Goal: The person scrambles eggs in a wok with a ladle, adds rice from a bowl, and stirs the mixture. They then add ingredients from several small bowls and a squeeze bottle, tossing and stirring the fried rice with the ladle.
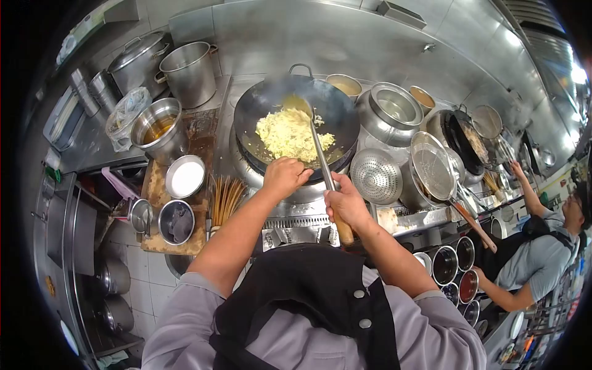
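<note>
A large dark wok (333,114) sits on the stove, with a mound of pale yellow, crumbly food (291,137) that looks like egg fried rice. My left hand (286,178) is closed at the wok's near edge; the part it grips is hidden under the fingers. In my right hand (346,201) is the wooden-ended handle of a long metal ladle (319,148). The ladle's head lies in the wok at the far side of the food, slightly smeared by motion. A second loop handle shows on the wok's far rim.
Left of the stove stand a pot of amber liquid (158,126), a bowl of white contents (185,176) and bamboo sticks (226,200). To the right are a perforated strainer (376,176), a lidless steel pot (394,111) and a mesh skimmer (433,170). A co-worker (533,253) works at far right.
</note>
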Tool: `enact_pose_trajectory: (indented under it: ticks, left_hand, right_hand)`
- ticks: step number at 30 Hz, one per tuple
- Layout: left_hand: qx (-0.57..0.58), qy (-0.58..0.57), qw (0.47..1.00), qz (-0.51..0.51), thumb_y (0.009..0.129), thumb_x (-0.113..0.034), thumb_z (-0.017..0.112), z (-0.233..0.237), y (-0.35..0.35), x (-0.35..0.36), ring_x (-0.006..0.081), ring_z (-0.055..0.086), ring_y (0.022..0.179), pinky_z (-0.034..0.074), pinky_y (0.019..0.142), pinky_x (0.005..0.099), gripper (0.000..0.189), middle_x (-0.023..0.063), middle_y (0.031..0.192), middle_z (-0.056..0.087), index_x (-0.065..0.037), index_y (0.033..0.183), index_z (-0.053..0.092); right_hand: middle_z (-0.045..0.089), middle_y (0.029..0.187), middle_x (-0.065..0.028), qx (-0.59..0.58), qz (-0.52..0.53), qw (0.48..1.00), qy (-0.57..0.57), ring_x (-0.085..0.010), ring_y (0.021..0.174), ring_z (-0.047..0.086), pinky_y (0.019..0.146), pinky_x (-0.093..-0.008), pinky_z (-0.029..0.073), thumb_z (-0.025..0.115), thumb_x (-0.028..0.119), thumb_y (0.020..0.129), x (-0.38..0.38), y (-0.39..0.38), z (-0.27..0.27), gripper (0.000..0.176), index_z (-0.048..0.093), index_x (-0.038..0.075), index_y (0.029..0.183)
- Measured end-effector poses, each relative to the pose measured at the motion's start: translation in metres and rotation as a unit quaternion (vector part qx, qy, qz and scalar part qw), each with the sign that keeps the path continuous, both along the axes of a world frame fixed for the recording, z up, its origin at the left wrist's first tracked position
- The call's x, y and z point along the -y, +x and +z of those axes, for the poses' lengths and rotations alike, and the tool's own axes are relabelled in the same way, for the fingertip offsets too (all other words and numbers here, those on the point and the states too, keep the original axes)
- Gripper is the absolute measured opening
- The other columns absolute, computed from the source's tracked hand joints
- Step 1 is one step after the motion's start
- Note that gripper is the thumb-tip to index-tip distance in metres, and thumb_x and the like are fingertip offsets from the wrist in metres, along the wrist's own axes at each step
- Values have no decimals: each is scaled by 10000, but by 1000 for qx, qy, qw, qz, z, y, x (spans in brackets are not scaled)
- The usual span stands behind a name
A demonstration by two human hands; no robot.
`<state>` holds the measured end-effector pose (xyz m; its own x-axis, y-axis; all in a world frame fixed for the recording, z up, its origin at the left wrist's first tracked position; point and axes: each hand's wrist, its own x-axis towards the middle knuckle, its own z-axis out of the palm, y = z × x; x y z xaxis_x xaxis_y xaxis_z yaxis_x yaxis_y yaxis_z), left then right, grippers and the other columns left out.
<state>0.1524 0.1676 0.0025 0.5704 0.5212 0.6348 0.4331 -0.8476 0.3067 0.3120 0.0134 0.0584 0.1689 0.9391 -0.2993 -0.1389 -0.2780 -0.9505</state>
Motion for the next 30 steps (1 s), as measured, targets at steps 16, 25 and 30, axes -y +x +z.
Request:
enact_pose_trajectory:
  ticks: [16,25,30]
  left_hand:
    - [-19,-30,999,-4,886,-360,737,1,-1,0,315,635,721,515,659,466,371,88,706,626,-94,656,622]
    - [11,-11,1000,5,881,-385,738,-4,2,-2,319,612,700,503,638,465,409,88,689,602,-85,643,593]
    - [27,-23,999,-9,879,-367,735,-5,2,-7,324,609,697,501,644,469,401,93,689,602,-76,640,597]
  right_hand:
    - [546,726,-17,40,-18,999,-18,-115,555,536,477,-280,454,602,99,991,20,17,37,531,437,156,1492]
    - [553,753,-40,29,19,997,-76,-116,522,508,427,-281,396,574,140,1010,11,44,26,482,419,146,1466]
    - [548,758,-41,-175,26,983,-56,-111,518,491,432,-273,393,583,149,1014,30,31,47,434,448,135,1427]
